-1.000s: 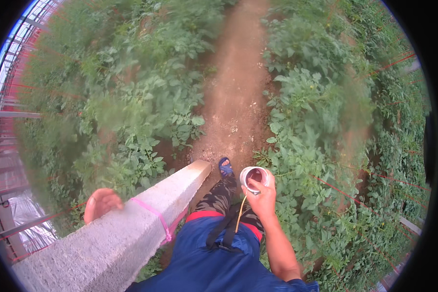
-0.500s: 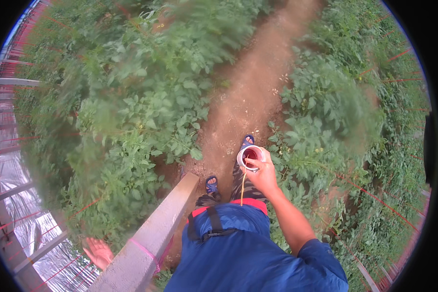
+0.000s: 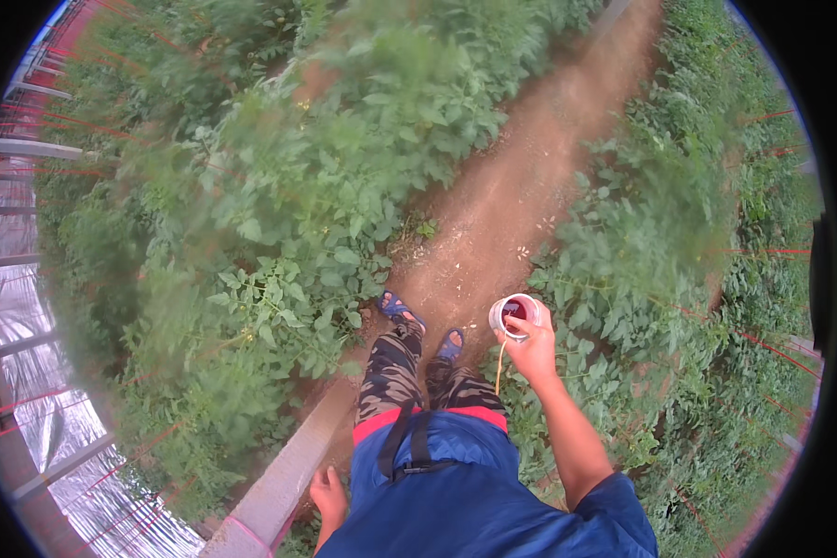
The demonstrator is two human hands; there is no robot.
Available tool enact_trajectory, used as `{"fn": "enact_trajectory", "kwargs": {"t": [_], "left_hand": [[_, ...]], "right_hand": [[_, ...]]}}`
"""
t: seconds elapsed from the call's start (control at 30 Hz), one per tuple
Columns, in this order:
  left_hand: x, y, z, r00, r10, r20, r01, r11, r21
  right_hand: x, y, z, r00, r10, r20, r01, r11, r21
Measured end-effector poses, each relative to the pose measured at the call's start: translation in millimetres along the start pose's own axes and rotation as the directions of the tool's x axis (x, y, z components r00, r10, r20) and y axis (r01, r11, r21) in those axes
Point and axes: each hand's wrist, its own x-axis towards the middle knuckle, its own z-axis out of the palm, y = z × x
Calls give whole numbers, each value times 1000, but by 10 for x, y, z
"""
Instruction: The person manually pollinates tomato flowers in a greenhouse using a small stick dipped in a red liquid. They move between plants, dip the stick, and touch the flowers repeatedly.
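Note:
My right hand (image 3: pixel 536 346) is raised in front of me and grips a small white cup (image 3: pixel 514 314) with dark red content; a thin pale string hangs down from it. My left hand (image 3: pixel 329 493) hangs low at my side, its fingers resting against the side of a grey concrete post (image 3: pixel 279 488) that slants across the lower left. I stand on a brown dirt path (image 3: pixel 521 186), my feet in blue sandals (image 3: pixel 400 309) and my legs in camouflage trousers.
Rows of leafy green plants (image 3: pixel 325 186) flank the dirt path on both sides, with red strings running through them. At the far left are metal frame bars (image 3: pixel 19 149) and silver plastic sheeting (image 3: pixel 74 437).
The view has swung so the path now runs up to the right. The concrete post has dropped toward the lower left edge, and my left hand has moved from beyond it to beside my hip.

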Motion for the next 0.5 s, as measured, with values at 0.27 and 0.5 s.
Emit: {"fn": "enact_trajectory", "kwargs": {"t": [0.27,0.5], "left_hand": [[1725,2390,1430,689,609,394,-602,783,-157],[1932,2495,3192,410,394,822,-818,558,140]], "right_hand": [[1082,47,-222,979,176,-107,-178,984,-10],[2027,396,-182,954,262,-146,-258,965,45]]}}
